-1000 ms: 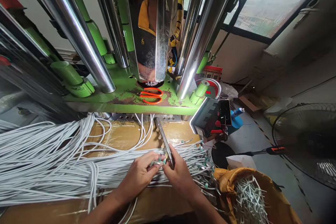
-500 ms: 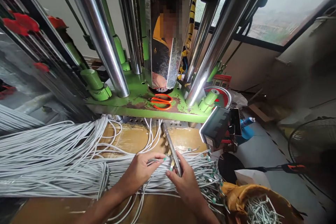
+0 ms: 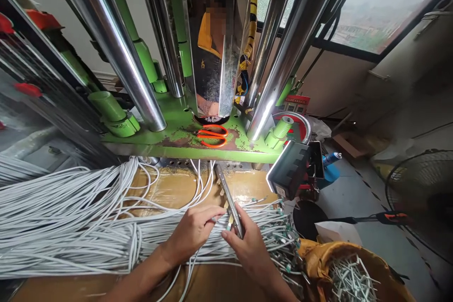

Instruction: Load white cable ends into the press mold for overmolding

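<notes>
My right hand [image 3: 253,243] grips the lower end of a narrow metal bar [image 3: 227,194], thumb on its left side and fingers along the right. Small brass-coloured pieces [image 3: 230,220] stick out from the bar's left edge. A cable end with a pale green tip rests by my right thumb. My left hand [image 3: 194,229] is closed in a pinch on a thin white cable, its fingertips at the bar's left side; the cable's very tip is mostly hidden. Beneath both hands lies a thick bundle of white cables [image 3: 71,226], their ends gathered to the right.
Behind the cables stands a green press base [image 3: 170,144] with steel columns [image 3: 141,75]. Orange-handled scissors [image 3: 214,133] lie on it. A black lamp-like box [image 3: 292,170] juts out at right. Below it, an orange-brown bag [image 3: 313,262] holds white scraps. A fan [image 3: 424,184] stands far right.
The camera view has shifted slightly. My left hand's fingertips have moved closer to the bar, and the cable's green tip shows less between them. My right hand keeps its grip on the bar.
</notes>
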`<state>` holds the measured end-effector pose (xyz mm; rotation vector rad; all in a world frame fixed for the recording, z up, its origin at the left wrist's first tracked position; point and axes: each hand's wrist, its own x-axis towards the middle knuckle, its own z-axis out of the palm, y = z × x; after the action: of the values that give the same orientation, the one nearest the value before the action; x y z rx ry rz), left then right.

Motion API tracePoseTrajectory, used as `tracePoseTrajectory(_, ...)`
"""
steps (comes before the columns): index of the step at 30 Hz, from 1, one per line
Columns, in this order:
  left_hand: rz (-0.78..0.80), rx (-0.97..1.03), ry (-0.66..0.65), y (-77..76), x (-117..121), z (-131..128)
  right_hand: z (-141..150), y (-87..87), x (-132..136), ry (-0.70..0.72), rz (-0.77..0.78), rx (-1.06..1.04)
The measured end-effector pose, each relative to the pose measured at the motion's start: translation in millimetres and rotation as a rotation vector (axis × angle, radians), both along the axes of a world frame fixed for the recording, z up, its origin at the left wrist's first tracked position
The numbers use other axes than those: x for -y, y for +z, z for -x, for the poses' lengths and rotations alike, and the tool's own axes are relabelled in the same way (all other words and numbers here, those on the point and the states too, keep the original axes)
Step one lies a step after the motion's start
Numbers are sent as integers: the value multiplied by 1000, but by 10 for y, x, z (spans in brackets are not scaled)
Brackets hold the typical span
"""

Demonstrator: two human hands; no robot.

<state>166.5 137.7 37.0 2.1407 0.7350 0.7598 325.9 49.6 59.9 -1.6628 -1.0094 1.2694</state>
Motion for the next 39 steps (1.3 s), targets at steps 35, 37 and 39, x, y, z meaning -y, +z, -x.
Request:
tracePoseTrajectory(35,-353,-138,-4,72,-350,21,-18,24,-18,8,-27,-82)
tracePoseTrajectory(37,-355,-119,33,73,-420,-43,-3,47,-17,49,-38,-67)
tracePoseTrajectory(39,-363,-89,62,80,-477,-103,13,58,-19,75,-32,-53)
